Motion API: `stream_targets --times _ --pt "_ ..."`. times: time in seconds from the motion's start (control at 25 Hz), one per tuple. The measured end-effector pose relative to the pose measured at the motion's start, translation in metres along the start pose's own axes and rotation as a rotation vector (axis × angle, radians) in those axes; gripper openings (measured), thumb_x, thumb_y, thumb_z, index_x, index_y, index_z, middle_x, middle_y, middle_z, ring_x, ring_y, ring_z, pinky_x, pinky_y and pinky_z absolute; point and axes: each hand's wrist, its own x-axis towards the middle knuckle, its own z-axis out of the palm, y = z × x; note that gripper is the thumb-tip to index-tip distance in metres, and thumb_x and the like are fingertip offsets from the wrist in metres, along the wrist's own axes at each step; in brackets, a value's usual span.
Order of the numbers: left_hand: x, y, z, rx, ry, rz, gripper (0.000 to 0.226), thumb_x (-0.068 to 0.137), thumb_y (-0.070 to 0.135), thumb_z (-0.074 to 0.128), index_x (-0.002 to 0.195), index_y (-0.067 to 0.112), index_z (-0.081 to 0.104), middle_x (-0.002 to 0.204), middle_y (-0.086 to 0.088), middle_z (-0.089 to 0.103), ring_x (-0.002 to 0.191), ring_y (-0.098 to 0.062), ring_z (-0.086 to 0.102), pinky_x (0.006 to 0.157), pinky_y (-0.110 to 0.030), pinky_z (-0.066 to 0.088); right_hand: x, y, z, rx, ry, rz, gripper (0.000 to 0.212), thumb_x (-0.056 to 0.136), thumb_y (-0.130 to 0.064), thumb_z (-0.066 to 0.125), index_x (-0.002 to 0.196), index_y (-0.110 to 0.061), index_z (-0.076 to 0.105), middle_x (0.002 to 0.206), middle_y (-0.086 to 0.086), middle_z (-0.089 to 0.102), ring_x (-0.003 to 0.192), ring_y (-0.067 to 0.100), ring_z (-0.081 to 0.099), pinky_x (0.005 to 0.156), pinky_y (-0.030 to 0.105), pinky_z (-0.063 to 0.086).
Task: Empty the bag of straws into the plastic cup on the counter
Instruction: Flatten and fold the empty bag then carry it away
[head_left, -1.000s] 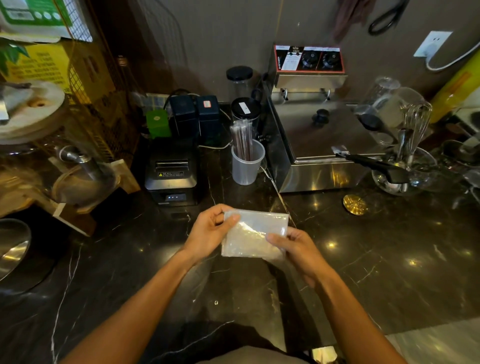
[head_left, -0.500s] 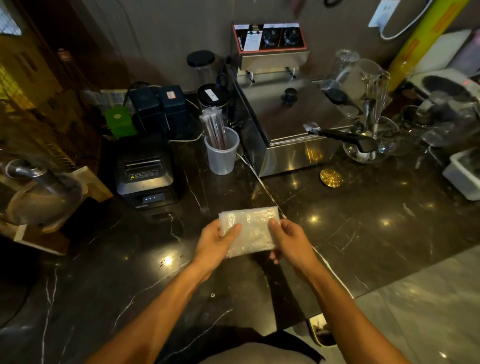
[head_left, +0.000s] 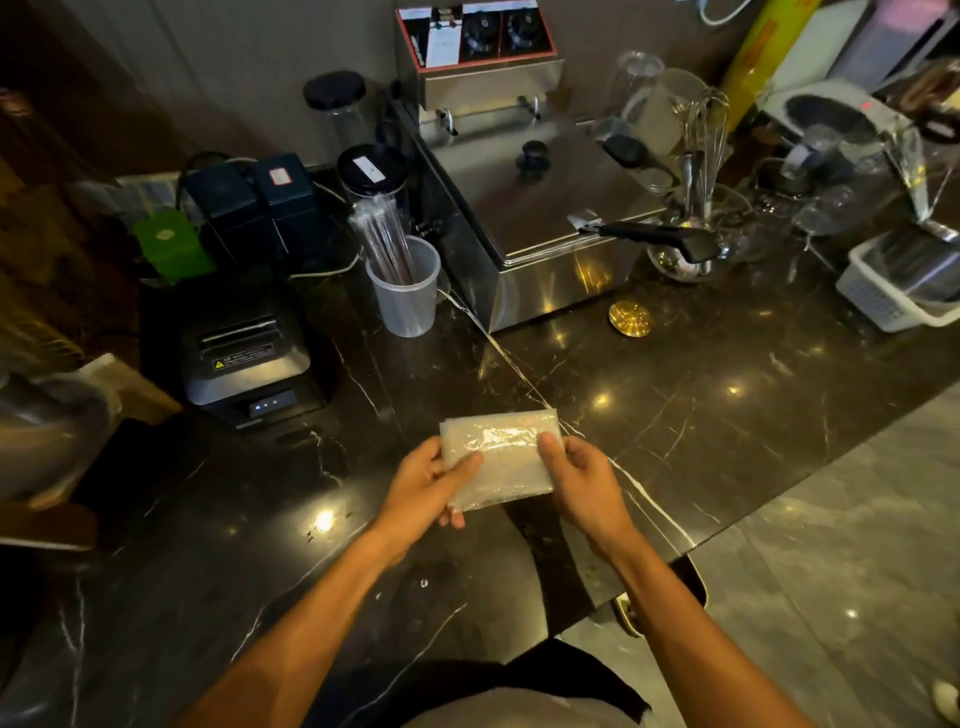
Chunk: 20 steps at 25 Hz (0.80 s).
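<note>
A clear plastic bag (head_left: 506, 457), folded flat, is held above the dark marble counter (head_left: 701, 415) between both hands. My left hand (head_left: 426, 488) grips its left edge with the thumb on top. My right hand (head_left: 582, 483) pinches its right edge. Farther back stands a translucent plastic cup (head_left: 408, 296) with several wrapped straws (head_left: 384, 239) leaning in it, well apart from my hands. No straws can be seen in the folded bag.
A black receipt printer (head_left: 244, 358) sits left of the cup. A steel fryer (head_left: 535, 213) with a black handle stands to its right. A gold disc (head_left: 629, 318), a glass bowl of whisks (head_left: 698, 208) and a white basket (head_left: 904, 286) lie farther right.
The view has swung to the right and down, bringing the counter's right end into sight. Both hands keep the same hold on the folded bag, which has barely moved.
</note>
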Motion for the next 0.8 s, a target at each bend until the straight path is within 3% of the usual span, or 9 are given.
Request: stream_targets --times 0.12,0.24,0.44,0.8 --pt "0.000 -0.003 0.003 -0.070 -0.121 -0.067 0.039 0.090 0.017 0.074 0.126 0.015 0.060 0.110 -0.010 0.078 0.064 -0.018 0.070 0.054 -0.022 0.053 -0.004 0.008 -0.011 0.093 0.065 0.145 0.041 0.103 -0.044 0.055 0.107 -0.005 0.067 0.083 0.008 0.068 0.049 0.004 0.057 0.043 0.018 0.043" --pt "0.005 -0.010 0.018 -0.037 -0.152 -0.078 0.038 0.092 0.009 0.072 0.126 0.016 0.058 0.111 -0.010 0.077 0.069 -0.017 0.073 0.060 -0.021 0.055 -0.017 0.018 -0.029 0.279 0.072 0.216 0.033 0.104 -0.036 0.057 0.109 -0.005 0.068 0.076 0.006 0.061 0.049 0.009 0.050 0.043 0.021 0.040" --pt "0.016 -0.024 0.057 0.031 -0.237 -0.101 0.036 0.094 0.012 0.071 0.126 0.024 0.058 0.115 -0.009 0.076 0.073 -0.015 0.073 0.065 -0.023 0.057 -0.050 0.043 -0.064 0.397 0.176 0.231 0.016 0.102 -0.016 0.060 0.095 -0.012 0.074 0.071 0.006 0.066 0.051 0.011 0.055 0.047 0.024 0.048" --pt "0.011 -0.038 0.162 0.159 -0.432 -0.183 0.036 0.096 0.007 0.067 0.131 0.017 0.059 0.114 -0.013 0.075 0.086 -0.024 0.072 0.069 -0.026 0.054 -0.098 0.102 -0.141 0.476 0.481 0.255 0.014 0.097 -0.004 0.064 0.109 -0.001 0.069 0.064 0.000 0.068 0.053 0.012 0.059 0.051 0.028 0.055"
